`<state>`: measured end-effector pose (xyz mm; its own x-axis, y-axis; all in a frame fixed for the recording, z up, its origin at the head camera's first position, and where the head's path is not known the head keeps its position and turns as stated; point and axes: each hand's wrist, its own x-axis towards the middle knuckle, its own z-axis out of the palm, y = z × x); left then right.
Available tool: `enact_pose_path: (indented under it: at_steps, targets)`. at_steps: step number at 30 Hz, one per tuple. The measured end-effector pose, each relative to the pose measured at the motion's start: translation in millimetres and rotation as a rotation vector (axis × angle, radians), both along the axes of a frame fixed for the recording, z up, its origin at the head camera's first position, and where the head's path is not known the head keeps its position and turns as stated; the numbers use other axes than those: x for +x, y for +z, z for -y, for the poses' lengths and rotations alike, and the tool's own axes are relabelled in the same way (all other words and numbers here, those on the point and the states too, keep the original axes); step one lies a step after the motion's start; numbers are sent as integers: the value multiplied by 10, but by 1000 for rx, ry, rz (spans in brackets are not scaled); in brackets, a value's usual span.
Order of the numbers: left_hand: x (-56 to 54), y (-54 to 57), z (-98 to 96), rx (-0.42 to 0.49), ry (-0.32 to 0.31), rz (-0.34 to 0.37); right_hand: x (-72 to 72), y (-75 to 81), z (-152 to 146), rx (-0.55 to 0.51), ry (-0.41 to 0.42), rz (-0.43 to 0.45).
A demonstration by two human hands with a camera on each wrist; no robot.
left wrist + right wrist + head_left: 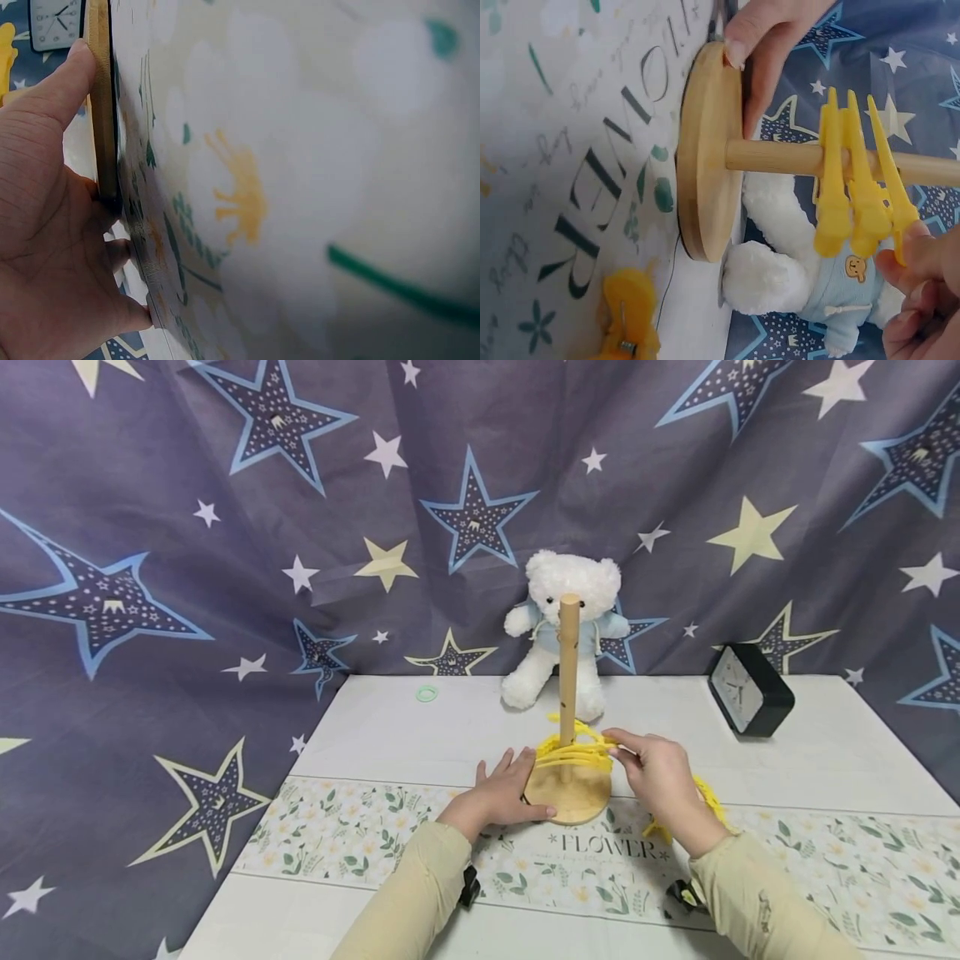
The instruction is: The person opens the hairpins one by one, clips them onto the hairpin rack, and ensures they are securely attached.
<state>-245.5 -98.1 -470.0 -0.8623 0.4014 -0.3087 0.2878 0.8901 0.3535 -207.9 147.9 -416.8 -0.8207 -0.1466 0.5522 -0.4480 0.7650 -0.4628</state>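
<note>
A round wooden base (573, 806) stands on the table with an upright wooden post (568, 672). Three yellow claw clips (832, 217) sit on the post in a stack, with their long prongs reaching past it. My right hand (663, 781) pinches the end of the uppermost clip (892, 187) between thumb and fingertips. My left hand (506, 797) rests at the left side of the base, fingers spread; its thumb (64, 86) lies against the base's edge. Another yellow claw clip (630, 311), showing a metal spring, lies on the table, partly behind my right wrist in the head view.
A white teddy bear (532, 681) in a blue top sits behind the post. A black clock (772, 693) stands at the back right, and a small green ring (427, 693) lies at the back left. A flower-printed runner (345, 827) crosses the table before a star-patterned curtain (480, 410).
</note>
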Motion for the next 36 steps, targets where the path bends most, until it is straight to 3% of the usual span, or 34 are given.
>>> enact_pose_path:
  at_steps: [4, 11, 29, 36]
  targets:
    - [17, 9, -4, 2, 4, 0, -23, -20, 28, 43, 34, 11]
    - [61, 67, -10, 10, 2, -7, 23, -30, -49, 36, 87, 146]
    - [56, 97, 23, 36, -1, 1, 263, -110, -698, 9, -8, 156]
    - [3, -4, 23, 10, -2, -2, 330, -171, -951, 58, -80, 264]
